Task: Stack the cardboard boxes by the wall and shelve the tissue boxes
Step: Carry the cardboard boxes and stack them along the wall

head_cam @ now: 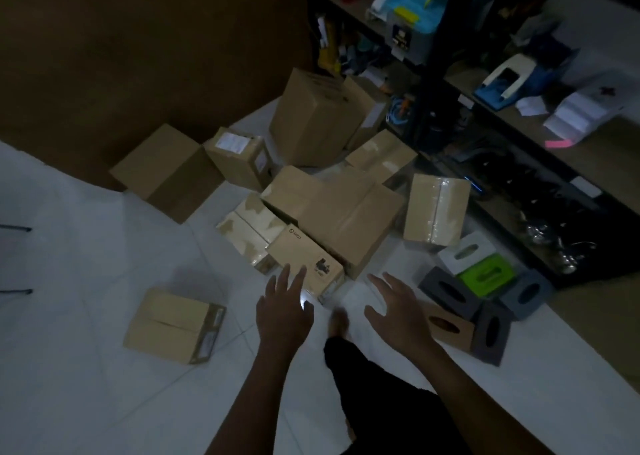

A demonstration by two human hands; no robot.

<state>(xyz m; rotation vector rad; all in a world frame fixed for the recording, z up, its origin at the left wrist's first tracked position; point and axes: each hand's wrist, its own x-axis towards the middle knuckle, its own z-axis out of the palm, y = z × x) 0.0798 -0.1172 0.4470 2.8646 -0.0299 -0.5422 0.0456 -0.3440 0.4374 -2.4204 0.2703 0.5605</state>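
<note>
Two spread hands [284, 307] [393, 304] reach over closed cardboard boxes [332, 212].

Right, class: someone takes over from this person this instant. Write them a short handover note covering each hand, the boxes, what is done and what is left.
Left hand and right hand: both open, empty, reaching toward the small printed box.
Cardboard boxes lie scattered on the floor near the wall, none stacked.
Tissue boxes sit clustered on the floor beside the shelf.
Done: nothing visible.
Left: stack all the cartons, shelve all the tissue boxes.
</note>
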